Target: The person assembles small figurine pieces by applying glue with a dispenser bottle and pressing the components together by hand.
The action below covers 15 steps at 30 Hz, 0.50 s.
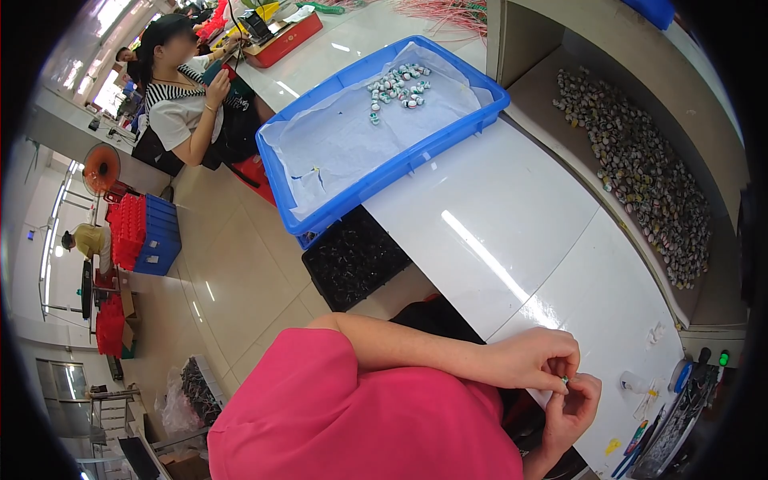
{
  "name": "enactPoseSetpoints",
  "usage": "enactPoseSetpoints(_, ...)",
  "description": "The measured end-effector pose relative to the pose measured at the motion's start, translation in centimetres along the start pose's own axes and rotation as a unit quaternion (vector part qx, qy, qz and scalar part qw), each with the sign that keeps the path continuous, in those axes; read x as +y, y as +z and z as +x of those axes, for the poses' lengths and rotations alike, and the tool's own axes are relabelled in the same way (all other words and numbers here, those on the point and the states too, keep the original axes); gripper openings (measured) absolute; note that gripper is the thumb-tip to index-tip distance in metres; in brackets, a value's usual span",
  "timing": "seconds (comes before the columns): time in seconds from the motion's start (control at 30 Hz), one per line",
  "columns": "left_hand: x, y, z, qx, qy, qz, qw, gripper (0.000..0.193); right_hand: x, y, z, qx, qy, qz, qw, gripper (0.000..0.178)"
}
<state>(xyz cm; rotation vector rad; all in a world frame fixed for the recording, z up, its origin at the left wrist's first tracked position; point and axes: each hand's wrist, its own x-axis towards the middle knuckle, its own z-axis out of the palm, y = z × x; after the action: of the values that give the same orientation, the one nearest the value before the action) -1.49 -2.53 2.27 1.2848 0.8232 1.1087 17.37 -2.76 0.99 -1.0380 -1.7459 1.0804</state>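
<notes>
Above the white tabletop (524, 232), at its near right part, my two hands meet with fingertips together. My left hand (528, 360) is closed in a pinch, its forearm crossing in front of my body. From below, my right hand (574, 412) pinches too, its fingers almost touching the left ones. Between the fingertips shows a tiny whitish and green piece (565, 380), mostly covered by the fingers. It resembles the small round white, green and red pieces (400, 84) lying in the blue tray (384, 172), which is lined with white paper.
An open compartment on the right holds a heap of small painted pieces (640, 168). Brushes (636, 440), a small bottle (634, 382) and pens in a holder (696, 400) stand nearby. A black crate (352, 264) sits below the tray. Another person (188, 104) sits across at left.
</notes>
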Motion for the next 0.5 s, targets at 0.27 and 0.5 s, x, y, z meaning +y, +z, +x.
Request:
enactPoseSetpoints(0.27, -0.01, 0.14, 0.08, 0.018, 0.01, -0.008, 1.0, 0.018, 0.09, -0.11, -0.03, -0.004, 0.007, 0.0, 1.0, 0.029)
enactPoseSetpoints(0.5, -0.19, 0.29, -0.05, 0.018, 0.014, -0.001, 1.0, 0.019, 0.15, -0.1, -0.17, -0.003, 0.006, 0.008, 1.0, 0.029)
